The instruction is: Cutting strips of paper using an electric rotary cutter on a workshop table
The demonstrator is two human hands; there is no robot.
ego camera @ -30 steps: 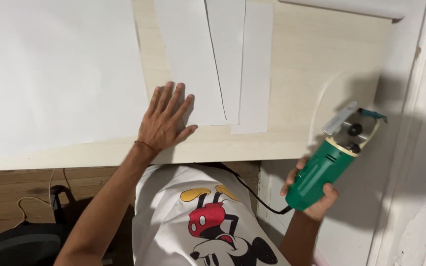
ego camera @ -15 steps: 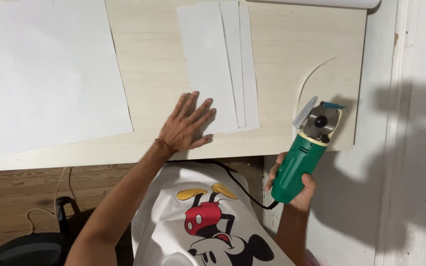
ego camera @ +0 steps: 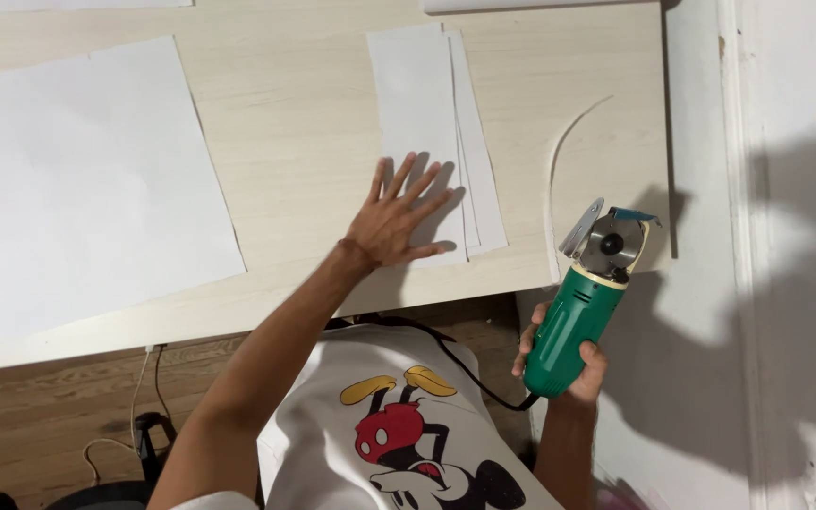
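Observation:
My left hand (ego camera: 394, 219) lies flat with spread fingers on the lower end of a stack of narrow white paper strips (ego camera: 432, 132) on a pale wooden tabletop (ego camera: 304, 123). My right hand (ego camera: 569, 364) grips the body of a green electric rotary cutter (ego camera: 583, 302). Its round metal blade and guard hover over the table's right front corner. A black cord runs from the cutter's base toward my body. A curved cut line (ego camera: 559, 161) marks the tabletop just left of the blade.
A large white sheet (ego camera: 77, 189) covers the left part of the table. More white sheets peek in at the far edge (ego camera: 521, 4). A white wall and door frame (ego camera: 776, 236) stand close on the right. Cables lie on the wooden floor (ego camera: 144, 416).
The view has shifted, so everything sits lower and further left in frame. The cutter has moved closer to the table corner. My left hand stays pressed on the strips.

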